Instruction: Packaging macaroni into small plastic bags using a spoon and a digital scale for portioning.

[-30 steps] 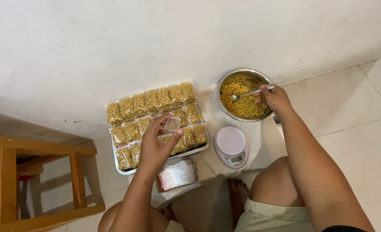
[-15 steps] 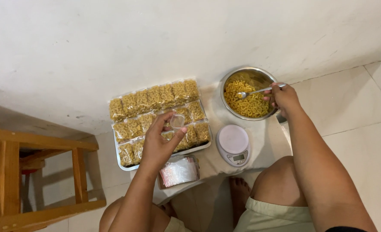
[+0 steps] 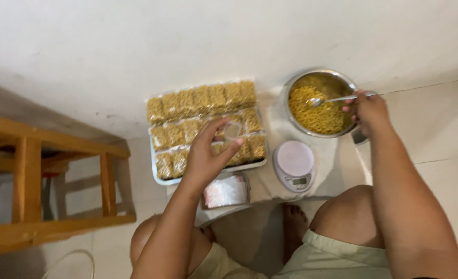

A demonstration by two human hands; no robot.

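Note:
My left hand (image 3: 207, 155) hovers over a metal tray (image 3: 159, 179) and pinches a small clear plastic bag (image 3: 232, 131) between thumb and fingers. The tray holds several rows of small packets (image 3: 198, 101) filled with yellow snack. My right hand (image 3: 367, 111) grips the handle of a metal spoon (image 3: 328, 99) whose bowl rests in a round steel bowl (image 3: 293, 88) of yellow snack (image 3: 317, 113). A small round white kitchen scale (image 3: 293, 164) sits on the floor between tray and bowl, in front of my knees.
A stack of empty clear bags (image 3: 225, 191) lies below the tray by my left knee. A wooden stool frame (image 3: 43, 191) stands at the left. The white wall (image 3: 187, 41) runs close behind the tray and bowl. Tiled floor (image 3: 436, 129) extends to the right.
My left hand has lifted slightly with the small bag over the tray. My right hand has kept the spoon in the bowl, shifting only a little.

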